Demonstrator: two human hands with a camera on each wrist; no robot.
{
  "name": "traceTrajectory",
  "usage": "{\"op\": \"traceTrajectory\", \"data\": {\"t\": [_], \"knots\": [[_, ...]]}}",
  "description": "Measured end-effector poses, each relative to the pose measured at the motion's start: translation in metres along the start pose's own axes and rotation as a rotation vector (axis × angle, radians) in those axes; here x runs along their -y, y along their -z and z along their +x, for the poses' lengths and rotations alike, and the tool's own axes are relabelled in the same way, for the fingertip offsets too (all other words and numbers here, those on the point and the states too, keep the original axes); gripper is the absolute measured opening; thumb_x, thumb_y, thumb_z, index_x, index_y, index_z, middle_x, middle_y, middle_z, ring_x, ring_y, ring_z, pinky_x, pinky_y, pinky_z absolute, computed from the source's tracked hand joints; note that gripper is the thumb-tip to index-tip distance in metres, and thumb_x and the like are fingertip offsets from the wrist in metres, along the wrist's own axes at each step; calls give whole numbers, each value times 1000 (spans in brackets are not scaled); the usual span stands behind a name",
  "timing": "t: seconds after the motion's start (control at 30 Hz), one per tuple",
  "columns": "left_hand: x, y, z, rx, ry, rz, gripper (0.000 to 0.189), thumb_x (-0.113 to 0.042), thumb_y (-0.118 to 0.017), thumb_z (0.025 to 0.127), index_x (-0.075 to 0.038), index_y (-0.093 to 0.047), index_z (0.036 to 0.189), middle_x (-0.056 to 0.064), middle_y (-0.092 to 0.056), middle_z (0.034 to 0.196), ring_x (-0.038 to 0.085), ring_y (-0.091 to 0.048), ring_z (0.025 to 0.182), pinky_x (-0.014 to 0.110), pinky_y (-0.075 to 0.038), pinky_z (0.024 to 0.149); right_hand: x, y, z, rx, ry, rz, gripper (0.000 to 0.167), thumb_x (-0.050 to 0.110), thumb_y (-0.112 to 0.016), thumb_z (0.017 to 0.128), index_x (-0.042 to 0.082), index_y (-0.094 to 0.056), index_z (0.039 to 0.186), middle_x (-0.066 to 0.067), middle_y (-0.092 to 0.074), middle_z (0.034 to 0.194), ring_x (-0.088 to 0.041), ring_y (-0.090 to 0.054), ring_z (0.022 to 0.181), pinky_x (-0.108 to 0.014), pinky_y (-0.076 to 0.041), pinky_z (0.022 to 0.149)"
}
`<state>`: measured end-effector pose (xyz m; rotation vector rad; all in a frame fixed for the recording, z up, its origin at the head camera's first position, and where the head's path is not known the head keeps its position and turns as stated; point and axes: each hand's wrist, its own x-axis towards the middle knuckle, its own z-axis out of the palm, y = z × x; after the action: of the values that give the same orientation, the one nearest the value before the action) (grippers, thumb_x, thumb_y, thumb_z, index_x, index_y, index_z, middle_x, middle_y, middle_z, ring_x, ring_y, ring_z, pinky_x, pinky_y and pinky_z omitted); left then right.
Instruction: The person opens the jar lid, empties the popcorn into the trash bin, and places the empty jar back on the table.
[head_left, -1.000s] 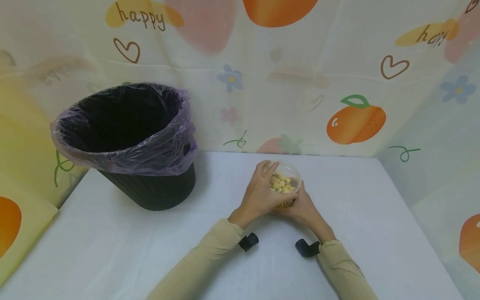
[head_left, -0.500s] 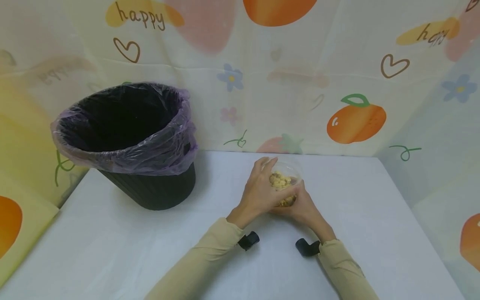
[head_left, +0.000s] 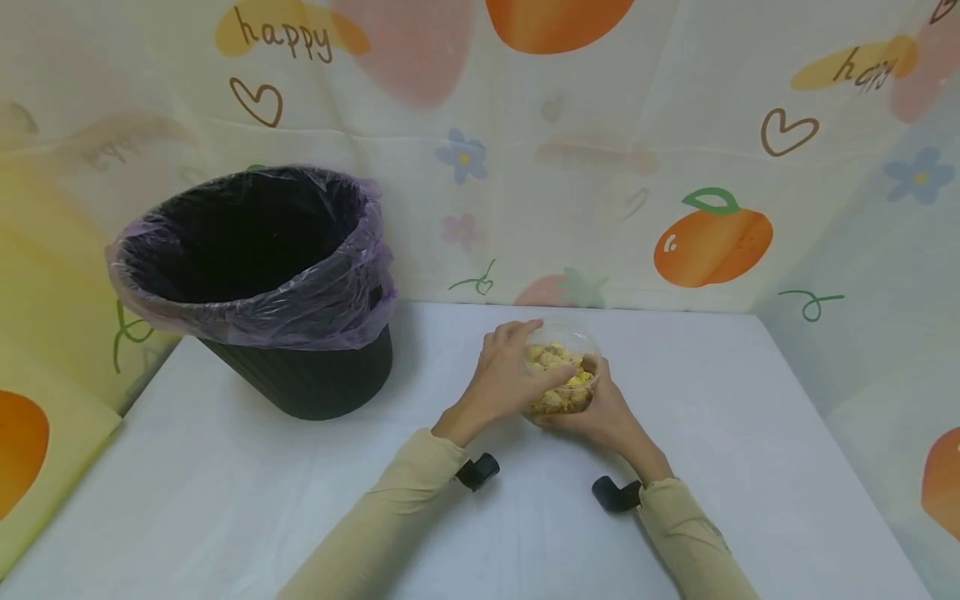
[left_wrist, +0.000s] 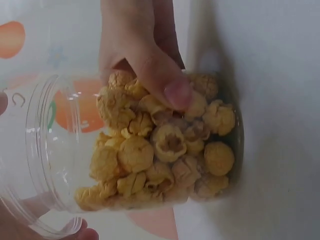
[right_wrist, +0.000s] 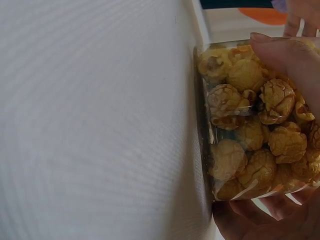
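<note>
A clear plastic jar (head_left: 553, 410) of popcorn (left_wrist: 170, 145) stands upright on the white table. My right hand (head_left: 617, 417) grips its body; in the right wrist view the thumb lies across one side and fingers wrap the other. Up at the jar's mouth, my left hand (head_left: 495, 379) holds what looks like a clear lid (left_wrist: 20, 212), its thumb reaching across the near side. In the left wrist view this lid appears tilted at the threaded neck; whether it still touches the rim I cannot tell. Most left fingers are hidden or out of that view.
A black bin (head_left: 322, 379) lined with a purple translucent bag (head_left: 315, 308) stands at the back left of the white table (head_left: 720, 467). Behind the table hangs a patterned cloth (head_left: 570, 208) with fruit prints. A black camera mount sits at each wrist.
My left hand has shifted left and slightly lower at the jar's top, uncovering more of the popcorn. The jar leans less toward the view. My right hand stays nearly where it was.
</note>
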<state>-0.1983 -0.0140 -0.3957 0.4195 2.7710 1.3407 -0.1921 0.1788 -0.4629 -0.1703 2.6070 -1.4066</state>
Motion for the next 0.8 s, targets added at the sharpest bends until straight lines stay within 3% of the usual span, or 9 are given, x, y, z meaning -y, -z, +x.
{"op": "traceTrajectory", "data": {"t": [0.57,0.8], "knots": [[12,19,-5,153,-19,-16,88,-58,-68,82,-26,-31,155,6,-28,159,26,-28,145,60,-36,111,3,0,-1,-3,26,11,122,39,-91,67,3,-11,153,-23,-33,153,-38,-33,144,-60,-29,116],[22,23,-8,200,-18,-46,98,-56,-69,83,-30,-14,160,8,-25,160,28,-44,136,54,-46,102,1,-1,-1,-12,19,5,123,41,-91,67,3,-11,153,-22,-33,154,-38,-33,144,-61,-28,116]]}}
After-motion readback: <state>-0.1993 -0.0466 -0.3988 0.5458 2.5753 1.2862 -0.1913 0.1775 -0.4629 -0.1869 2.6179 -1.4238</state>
